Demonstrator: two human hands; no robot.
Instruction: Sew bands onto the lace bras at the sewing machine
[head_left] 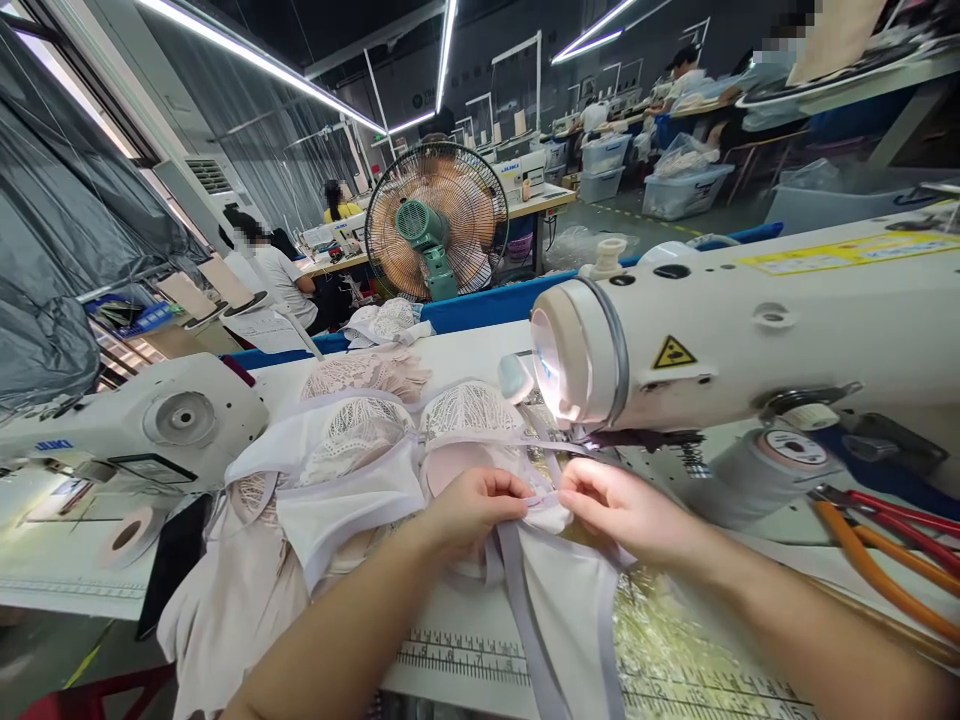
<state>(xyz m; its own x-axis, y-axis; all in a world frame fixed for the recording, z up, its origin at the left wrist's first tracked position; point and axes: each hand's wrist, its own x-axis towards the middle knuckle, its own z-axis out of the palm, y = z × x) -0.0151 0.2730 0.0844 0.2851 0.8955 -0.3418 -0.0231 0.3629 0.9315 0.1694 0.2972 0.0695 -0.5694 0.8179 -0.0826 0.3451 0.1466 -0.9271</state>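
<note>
My left hand (480, 502) pinches the edge of a pale lilac and white lace bra (559, 590) between thumb and fingers. Close beside it, my right hand (619, 505) grips the same bra's edge, so a short stretch of fabric spans the gap. One wing of the bra hangs over the table's front, and its lace cup (474, 408) lies behind my left hand. Just beyond my hands stands the lit head of a white sewing machine (577, 350). Its needle area is partly hidden.
More lace bras (352, 440) are heaped to the left. A second sewing machine (180, 415) stands further left, near a tape roll (131, 537). Orange-handled pliers (862, 560) and a thread cone (765, 470) lie right. A large fan (427, 225) and seated people are beyond.
</note>
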